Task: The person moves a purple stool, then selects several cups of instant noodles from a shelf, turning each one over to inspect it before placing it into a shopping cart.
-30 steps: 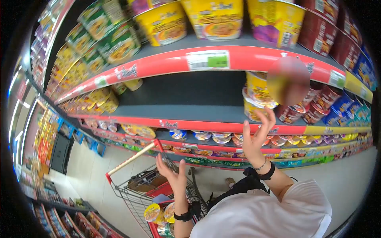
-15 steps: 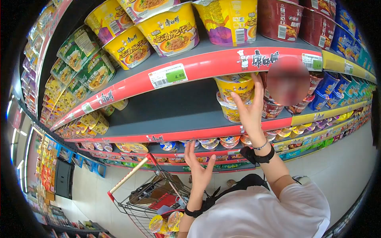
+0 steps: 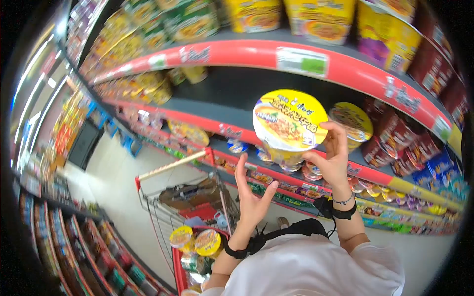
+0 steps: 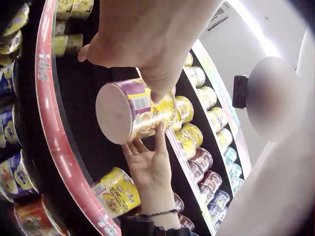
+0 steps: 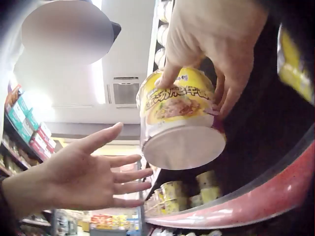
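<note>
A yellow instant noodle cup [image 3: 289,121] with a printed lid is held by my right hand [image 3: 335,155], its thumb and fingers on the cup's side. The white base of the noodle cup [image 5: 184,147] faces the camera in the right wrist view. My left hand [image 3: 254,202] is spread with straight fingers, lower and to the left of the cup. In the right wrist view the left hand [image 5: 88,177] points its fingers at the cup. Another yellow noodle cup [image 3: 350,123] stays on the shelf behind my right hand.
A shopping cart [image 3: 160,232] with several noodle cups [image 3: 207,242] and a brown box stands at lower left. Red shelf edges [image 3: 237,54] run above and below the dark shelf [image 3: 227,84]. Dark red noodle cups [image 3: 395,143] stand to the right.
My right hand has reached to the shelf, taken hold of the upper yellow noodle cup and drawn it out toward me. The left hand has come up from over the cart toward the cup.
</note>
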`<state>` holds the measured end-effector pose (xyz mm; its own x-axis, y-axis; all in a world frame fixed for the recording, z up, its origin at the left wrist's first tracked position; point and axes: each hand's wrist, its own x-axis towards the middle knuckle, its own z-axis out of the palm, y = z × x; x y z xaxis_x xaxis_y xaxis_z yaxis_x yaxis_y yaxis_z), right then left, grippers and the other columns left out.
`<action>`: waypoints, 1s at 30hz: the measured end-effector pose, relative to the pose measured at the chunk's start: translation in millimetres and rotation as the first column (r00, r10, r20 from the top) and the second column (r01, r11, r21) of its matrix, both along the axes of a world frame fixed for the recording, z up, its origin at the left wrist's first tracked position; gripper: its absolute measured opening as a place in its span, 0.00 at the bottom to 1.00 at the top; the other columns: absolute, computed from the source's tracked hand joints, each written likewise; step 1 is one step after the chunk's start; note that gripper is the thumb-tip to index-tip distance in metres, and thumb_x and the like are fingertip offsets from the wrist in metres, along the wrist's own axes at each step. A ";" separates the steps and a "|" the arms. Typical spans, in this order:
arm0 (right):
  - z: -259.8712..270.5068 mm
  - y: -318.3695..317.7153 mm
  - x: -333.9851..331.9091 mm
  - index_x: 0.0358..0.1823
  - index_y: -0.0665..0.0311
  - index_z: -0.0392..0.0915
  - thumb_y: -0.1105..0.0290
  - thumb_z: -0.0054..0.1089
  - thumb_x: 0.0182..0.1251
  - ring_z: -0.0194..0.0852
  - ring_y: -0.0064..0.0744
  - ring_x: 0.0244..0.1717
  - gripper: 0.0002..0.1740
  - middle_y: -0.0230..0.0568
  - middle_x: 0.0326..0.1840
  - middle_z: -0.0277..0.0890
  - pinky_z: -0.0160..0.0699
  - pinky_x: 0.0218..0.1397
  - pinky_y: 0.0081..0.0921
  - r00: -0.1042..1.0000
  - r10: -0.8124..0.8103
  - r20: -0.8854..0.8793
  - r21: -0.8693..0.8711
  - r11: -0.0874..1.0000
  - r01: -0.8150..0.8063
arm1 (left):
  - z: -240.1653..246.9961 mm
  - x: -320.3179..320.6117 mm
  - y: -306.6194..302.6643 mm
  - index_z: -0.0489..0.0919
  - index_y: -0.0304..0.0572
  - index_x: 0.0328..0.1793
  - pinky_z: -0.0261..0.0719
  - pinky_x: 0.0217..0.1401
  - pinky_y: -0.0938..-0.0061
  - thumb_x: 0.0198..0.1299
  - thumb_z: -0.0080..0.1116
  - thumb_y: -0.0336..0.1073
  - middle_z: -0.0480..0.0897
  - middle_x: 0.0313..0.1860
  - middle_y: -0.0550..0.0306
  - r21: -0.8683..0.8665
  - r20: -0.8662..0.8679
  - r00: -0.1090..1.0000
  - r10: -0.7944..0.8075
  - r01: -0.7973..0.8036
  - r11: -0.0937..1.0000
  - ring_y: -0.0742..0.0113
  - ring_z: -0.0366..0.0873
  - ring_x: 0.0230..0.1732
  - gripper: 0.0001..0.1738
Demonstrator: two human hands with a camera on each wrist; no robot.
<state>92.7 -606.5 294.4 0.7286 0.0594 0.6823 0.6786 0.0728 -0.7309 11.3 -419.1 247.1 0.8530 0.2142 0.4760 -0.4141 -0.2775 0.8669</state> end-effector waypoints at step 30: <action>-231.5 260.8 -174.1 0.59 0.60 0.61 0.79 0.53 0.69 0.68 0.27 0.59 0.20 0.36 0.61 0.62 0.71 0.60 0.22 -0.193 0.527 -0.828 0.111 -0.184 -0.977 | -164.2 -321.5 114.4 0.56 0.34 0.73 0.66 0.67 0.58 0.32 0.80 0.45 0.71 0.63 0.36 0.388 -0.594 0.225 0.773 -0.761 0.520 0.41 0.70 0.64 0.61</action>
<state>-81.4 -345.7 62.9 -0.2626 0.9391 -0.2214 -0.1342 -0.2628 -0.9555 -310.2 -304.7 82.8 0.3183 0.9439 -0.0877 0.6457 -0.1481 0.7491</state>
